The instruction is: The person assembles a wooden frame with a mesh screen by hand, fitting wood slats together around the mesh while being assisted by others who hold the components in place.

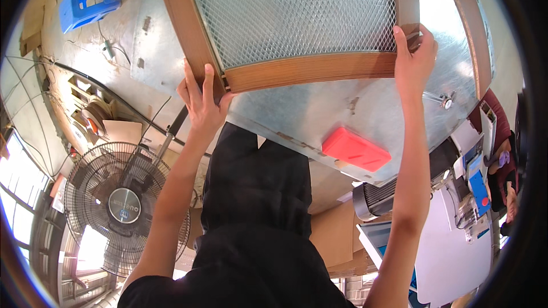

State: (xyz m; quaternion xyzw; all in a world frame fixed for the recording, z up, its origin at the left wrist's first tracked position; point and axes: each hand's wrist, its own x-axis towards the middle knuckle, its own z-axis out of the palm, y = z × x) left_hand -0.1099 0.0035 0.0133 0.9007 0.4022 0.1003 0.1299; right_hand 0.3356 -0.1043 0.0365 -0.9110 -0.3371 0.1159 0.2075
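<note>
I've left hand [204, 101] spread on brown-framed mesh panel [311, 68], right hand [414, 63] gripping near-right corner; red case [356, 148] near worktop [285, 108] edge.

Bright, cluttered workshop, with daylight glaring through barred windows [21, 177] on the left.
From where I stand, a metal-topped table [285, 108] shines in the light; past its left side, a blue plastic stool [85, 14] is on the pale floor [130, 0]. A large black-caged fan [128, 205] is near the windows; across from it, brown cardboard [331, 236] and a white-topped desk [456, 265].
</note>
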